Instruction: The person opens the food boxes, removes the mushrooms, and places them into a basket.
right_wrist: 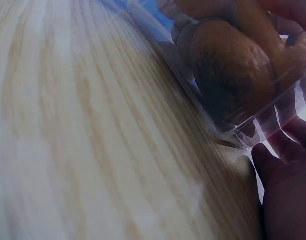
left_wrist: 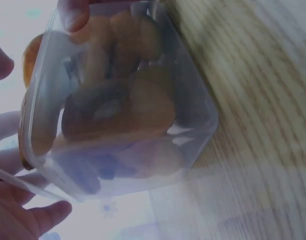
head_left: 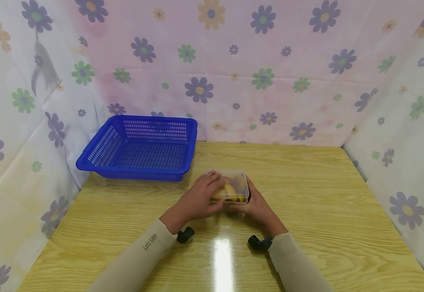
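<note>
A clear plastic container [head_left: 228, 200] with several yellow and brown rounded pieces [left_wrist: 118, 110] inside sits on the table, its exact contents blurred by the plastic. Over its top lies a translucent lid [head_left: 238, 184], and one orange-brown piece bulges past the rim in the left wrist view. My left hand [head_left: 202, 198] comes over the lid from the left, fingers across the top and thumb at the front edge, holding the lid. Around the right side my right hand [head_left: 256, 206] grips the container, thumb at the front and fingers behind.
A blue perforated plastic basket [head_left: 139, 176] stands at the back left of the wooden table [head_left: 318, 211]. Flower-patterned cloth [head_left: 219, 117] hangs behind and on both sides. Dark wrist-worn devices [head_left: 259, 243] show at the sleeve ends.
</note>
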### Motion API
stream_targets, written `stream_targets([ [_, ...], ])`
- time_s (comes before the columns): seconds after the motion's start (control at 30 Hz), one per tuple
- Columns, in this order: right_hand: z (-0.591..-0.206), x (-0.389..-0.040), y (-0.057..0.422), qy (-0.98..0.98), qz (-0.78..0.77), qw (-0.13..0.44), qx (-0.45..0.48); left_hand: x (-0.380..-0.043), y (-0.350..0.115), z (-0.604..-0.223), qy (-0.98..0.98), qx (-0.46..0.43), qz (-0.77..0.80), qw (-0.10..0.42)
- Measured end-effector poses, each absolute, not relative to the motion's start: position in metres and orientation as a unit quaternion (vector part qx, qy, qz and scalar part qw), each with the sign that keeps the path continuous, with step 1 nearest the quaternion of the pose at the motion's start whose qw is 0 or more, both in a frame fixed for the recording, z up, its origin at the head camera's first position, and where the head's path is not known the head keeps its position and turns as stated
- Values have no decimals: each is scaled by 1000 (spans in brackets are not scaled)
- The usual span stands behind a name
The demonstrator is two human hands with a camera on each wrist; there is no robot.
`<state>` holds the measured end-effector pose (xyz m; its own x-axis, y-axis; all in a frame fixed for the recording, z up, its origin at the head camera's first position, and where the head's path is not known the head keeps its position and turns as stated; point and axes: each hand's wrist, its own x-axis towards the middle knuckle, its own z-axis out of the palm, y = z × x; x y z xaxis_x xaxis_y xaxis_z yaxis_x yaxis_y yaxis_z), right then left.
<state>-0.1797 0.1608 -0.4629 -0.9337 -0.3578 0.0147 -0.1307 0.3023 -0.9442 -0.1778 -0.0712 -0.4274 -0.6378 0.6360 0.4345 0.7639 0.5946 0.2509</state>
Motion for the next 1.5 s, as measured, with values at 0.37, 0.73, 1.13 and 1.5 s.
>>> stream_targets([
  [0.37, -458, -175, 163, 778, -597, 110, -165, -185, -81, -423, -879, -371, -276, 113],
  [0.73, -457, -174, 165, 790, -581, 98, -172, -194, -84, -423, -854, -335, -388, 88],
  [1.13, -488, -185, 170, 787, -588, 95, -162, -206, -81, -420, -846, -261, -462, 38],
  [1.5, -489, -184, 171, 785, -590, 93, -164, -219, -80, -421, -816, -246, -523, -1],
])
